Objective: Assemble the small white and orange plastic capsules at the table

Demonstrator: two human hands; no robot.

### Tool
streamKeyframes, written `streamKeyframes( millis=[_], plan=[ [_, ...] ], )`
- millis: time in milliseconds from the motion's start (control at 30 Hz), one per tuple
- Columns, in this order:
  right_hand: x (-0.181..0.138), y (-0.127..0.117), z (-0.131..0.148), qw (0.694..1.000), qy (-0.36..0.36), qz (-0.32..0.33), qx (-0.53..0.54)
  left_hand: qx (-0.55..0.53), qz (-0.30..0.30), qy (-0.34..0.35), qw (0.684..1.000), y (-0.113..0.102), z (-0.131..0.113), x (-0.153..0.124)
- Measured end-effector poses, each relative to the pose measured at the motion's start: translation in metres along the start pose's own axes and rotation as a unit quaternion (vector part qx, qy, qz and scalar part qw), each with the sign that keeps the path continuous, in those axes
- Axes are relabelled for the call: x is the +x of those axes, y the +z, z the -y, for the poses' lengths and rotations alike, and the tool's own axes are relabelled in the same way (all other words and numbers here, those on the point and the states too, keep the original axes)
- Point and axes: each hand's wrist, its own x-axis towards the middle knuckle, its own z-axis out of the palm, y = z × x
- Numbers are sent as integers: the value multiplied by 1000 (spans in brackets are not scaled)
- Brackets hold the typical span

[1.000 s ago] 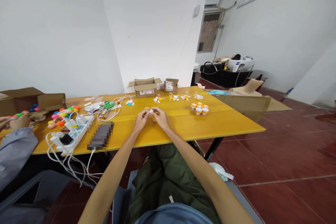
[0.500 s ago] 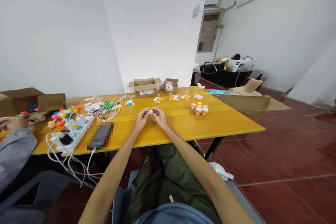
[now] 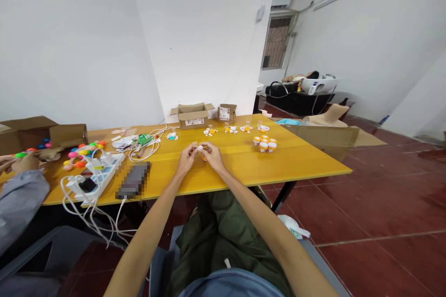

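Note:
Just above the wooden table, my left hand and my right hand come together, fingers closed on a small white piece with dark dots. Its exact kind is too small to make out. Below it, between the hands, a bit of an orange part shows; my fingers cover the rest. Farther back lie little groups of white and orange plastic parts, with clear cups beside them. To the right, several small capped cups with orange-rimmed lids stand in a cluster.
On the left are a power strip with tangled white cables, a phone, and colourful plastic balls. A co-worker's sleeve reaches in there. Cardboard boxes stand along the wall.
My hands stay in nearly the same place, with the white piece turned slightly between the fingers. The co-worker's hand at the far left shifts a little.

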Motion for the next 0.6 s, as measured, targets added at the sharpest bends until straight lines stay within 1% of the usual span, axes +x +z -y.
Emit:
streamKeyframes(
  millis=[233,600],
  plan=[
    [-1,0,5,1000,17,3,19,6,4,9,1000,1,-6,0],
    [0,-2,-1,1000,9,8,14,26,14,17,999,0,-6,-2]
  ],
)
